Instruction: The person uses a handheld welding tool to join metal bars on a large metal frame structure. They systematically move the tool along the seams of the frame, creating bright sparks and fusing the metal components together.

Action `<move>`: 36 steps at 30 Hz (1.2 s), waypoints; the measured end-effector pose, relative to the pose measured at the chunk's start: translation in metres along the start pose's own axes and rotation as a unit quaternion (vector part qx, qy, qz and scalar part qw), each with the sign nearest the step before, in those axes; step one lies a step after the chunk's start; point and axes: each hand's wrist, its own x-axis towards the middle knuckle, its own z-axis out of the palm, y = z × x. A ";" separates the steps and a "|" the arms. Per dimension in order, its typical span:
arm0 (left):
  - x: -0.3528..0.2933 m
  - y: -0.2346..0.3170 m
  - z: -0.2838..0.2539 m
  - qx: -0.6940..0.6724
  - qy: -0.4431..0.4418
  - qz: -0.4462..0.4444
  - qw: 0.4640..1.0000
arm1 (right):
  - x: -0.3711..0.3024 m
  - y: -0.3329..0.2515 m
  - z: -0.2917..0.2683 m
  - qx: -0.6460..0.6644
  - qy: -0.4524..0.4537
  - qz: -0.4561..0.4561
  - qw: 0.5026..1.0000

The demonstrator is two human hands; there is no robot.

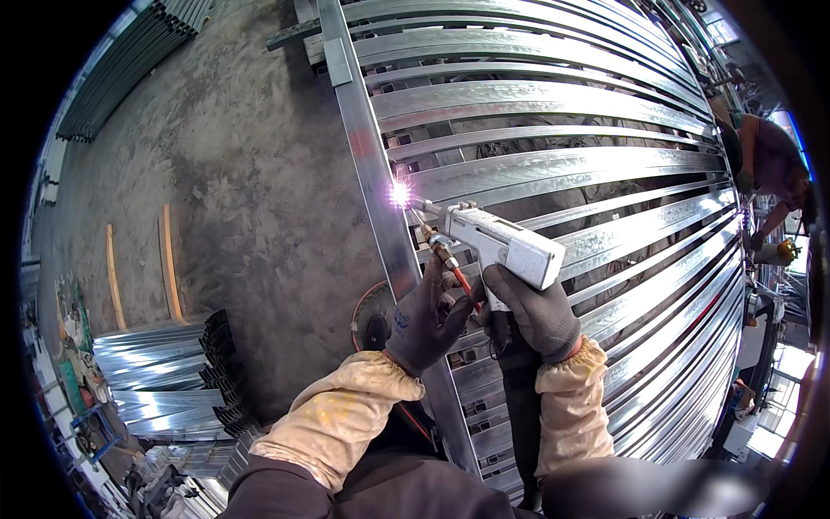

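In my right hand (pixel 540 316), in a dark grey glove, is the grip of a white handheld welding gun (pixel 506 242). Its nozzle points up and left, and a bright pink-white weld spark (pixel 400 194) glows at the tip. The spark sits on a long metal rail (pixel 378 186), where a crosswise metal bar meets it. Below the gun, my gloved left hand (pixel 424 320) curls its fingers around a red-orange tube (pixel 463 280) with a brass fitting (pixel 441 249). A thick black cable (pixel 522 406) drops from the gun's grip.
Many parallel metal bars (pixel 553 104) form a wide frame to the right. Bundled metal profiles (pixel 160 372) are stacked at lower left, with more at upper left (pixel 130 65). Two wooden strips (pixel 170 268) lie on the concrete floor (pixel 259 173). Another person (pixel 769 156) bends at the far right.
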 end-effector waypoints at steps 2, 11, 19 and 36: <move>0.000 -0.001 0.000 -0.002 -0.003 -0.006 1.000 | -0.001 0.001 0.000 0.005 0.000 0.009 1.000; -0.002 -0.003 0.001 -0.020 -0.010 -0.031 0.999 | -0.001 -0.003 -0.001 0.009 0.000 0.049 0.999; -0.001 -0.001 0.001 -0.017 -0.007 -0.024 1.000 | -0.001 -0.023 0.000 0.044 0.021 0.121 0.991; 0.007 0.005 -0.007 0.046 -0.047 -0.030 0.997 | 0.014 -0.012 0.003 0.052 0.027 0.080 0.995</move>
